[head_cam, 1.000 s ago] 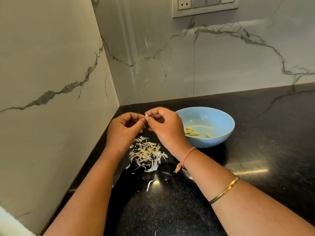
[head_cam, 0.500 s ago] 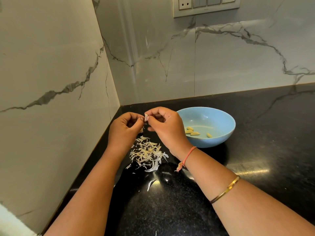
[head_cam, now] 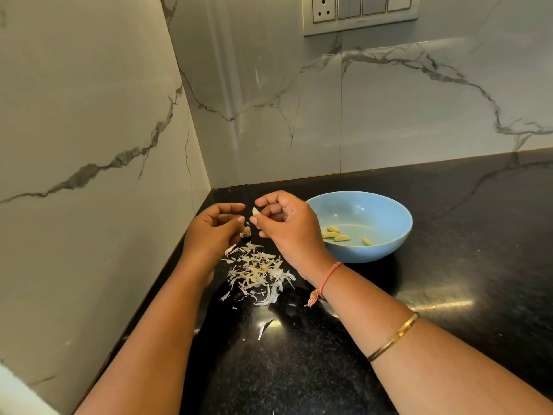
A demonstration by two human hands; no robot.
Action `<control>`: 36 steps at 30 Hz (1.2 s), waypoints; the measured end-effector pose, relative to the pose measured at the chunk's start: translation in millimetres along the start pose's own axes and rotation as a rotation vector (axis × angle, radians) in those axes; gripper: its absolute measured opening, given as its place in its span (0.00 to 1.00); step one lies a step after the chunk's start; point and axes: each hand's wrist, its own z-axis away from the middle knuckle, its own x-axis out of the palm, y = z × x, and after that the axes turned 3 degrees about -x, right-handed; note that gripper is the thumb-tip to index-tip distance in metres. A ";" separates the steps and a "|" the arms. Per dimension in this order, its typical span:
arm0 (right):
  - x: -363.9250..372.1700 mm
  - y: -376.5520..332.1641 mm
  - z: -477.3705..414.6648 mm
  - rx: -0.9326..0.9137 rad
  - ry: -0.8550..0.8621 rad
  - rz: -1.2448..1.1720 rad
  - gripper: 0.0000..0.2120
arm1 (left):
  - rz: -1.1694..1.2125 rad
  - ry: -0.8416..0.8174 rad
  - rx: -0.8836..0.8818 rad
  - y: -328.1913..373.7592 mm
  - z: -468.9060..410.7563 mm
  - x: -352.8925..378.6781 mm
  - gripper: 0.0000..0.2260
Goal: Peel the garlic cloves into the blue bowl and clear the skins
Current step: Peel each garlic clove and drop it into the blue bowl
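Skins (head_cam: 257, 274), papery and pale, lie in a loose heap on the glossy, speckled black counter (head_cam: 299, 369), in a corner of grey-veined marble walls (head_cam: 89, 115). Above them the right hand (head_cam: 287, 232) pinches a small smooth garlic clove (head_cam: 255, 211) between thumb and forefinger. The left hand (head_cam: 209, 235) is loosely curled, with a frayed scrap (head_cam: 246, 232) at its thumb; whether it holds that, I cannot tell. Just beside the right hand, the round blue bowl (head_cam: 374, 253) holds a few peeled cloves (head_cam: 342, 238).

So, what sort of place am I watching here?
Most likely a home kitchen corner: a polished black stone countertop, marble-look wall tiles with a switch-and-socket panel, and peeled garlic cloves in a blue bowl beside a pile of skins.
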 end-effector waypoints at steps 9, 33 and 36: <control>0.1 0.3 2.0 -0.155 0.023 0.143 0.03 | 0.297 -0.219 -0.210 7.6 4.3 1.1 0.13; 1.0 -5.0 2.1 0.341 -0.133 -0.386 0.05 | 0.334 -0.126 -0.052 3.6 3.4 4.6 0.05; 2.7 -7.1 4.1 0.289 -0.133 -0.362 0.03 | 0.428 0.037 -0.098 4.8 0.2 2.6 0.05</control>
